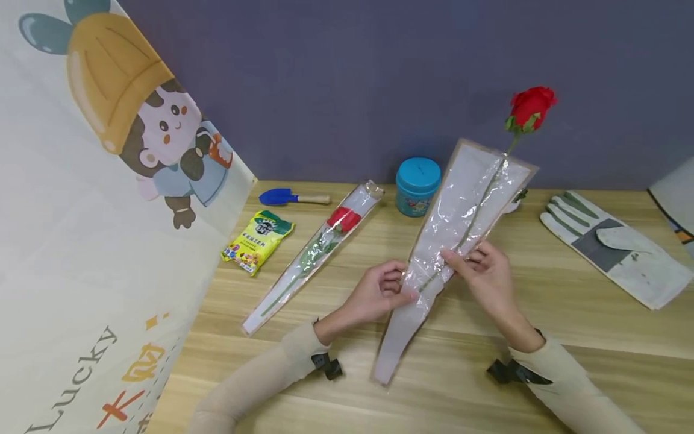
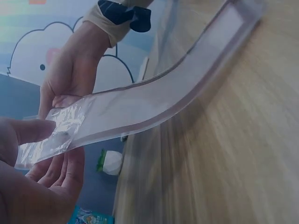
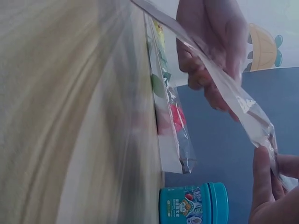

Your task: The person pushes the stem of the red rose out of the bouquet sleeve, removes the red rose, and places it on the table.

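Observation:
A clear flower sleeve with a pale backing [image 1: 444, 205] is held slanted above the table, its narrow end toward the person. Out of its wide top sticks a red artificial-looking rose [image 1: 532, 110], the long green stem [image 1: 477, 218] running down inside. My left hand [image 1: 379, 293] pinches the sleeve's left edge low down, thumb in front and fingers behind. Higher on the opposite edge, my right hand [image 1: 490, 278] pinches the sleeve, its thumb lying over the film near the stem. In the left wrist view the sleeve's lower part [image 2: 140, 107] bends in a curve.
Left on the table lies a second sleeve with a wrapped rose [image 1: 320, 253]. Near it are a yellow-green packet [image 1: 258, 242] and a blue hand trowel [image 1: 279, 196]. A teal lidded jar [image 1: 417, 187] stands behind; a work glove [image 1: 618, 250] lies right. A small white pot [image 2: 112, 162] shows behind the sleeve.

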Demonstrator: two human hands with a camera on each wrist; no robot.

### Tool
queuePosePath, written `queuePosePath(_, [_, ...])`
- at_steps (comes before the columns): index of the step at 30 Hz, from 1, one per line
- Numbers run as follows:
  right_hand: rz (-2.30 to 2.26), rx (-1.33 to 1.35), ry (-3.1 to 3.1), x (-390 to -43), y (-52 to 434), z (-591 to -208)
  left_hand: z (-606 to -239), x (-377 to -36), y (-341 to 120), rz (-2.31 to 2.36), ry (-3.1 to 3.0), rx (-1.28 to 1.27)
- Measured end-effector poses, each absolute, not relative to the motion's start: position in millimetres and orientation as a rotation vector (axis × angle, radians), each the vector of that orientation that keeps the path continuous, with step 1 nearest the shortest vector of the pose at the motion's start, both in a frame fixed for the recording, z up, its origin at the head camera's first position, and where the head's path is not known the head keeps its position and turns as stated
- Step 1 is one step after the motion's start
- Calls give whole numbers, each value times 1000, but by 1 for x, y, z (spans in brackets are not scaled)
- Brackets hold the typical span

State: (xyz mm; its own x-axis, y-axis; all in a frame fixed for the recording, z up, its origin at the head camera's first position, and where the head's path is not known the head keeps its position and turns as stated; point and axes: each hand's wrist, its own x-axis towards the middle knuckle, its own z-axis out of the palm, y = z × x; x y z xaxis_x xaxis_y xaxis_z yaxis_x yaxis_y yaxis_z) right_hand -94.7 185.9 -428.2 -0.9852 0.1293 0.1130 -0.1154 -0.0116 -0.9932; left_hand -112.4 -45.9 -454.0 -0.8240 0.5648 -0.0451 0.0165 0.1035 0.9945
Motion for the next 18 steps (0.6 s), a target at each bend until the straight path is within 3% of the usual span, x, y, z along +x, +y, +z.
queuePosePath(18, [2137, 75, -2139, -93, 185, -434, -457, -112, -48, 1815, 1955, 581])
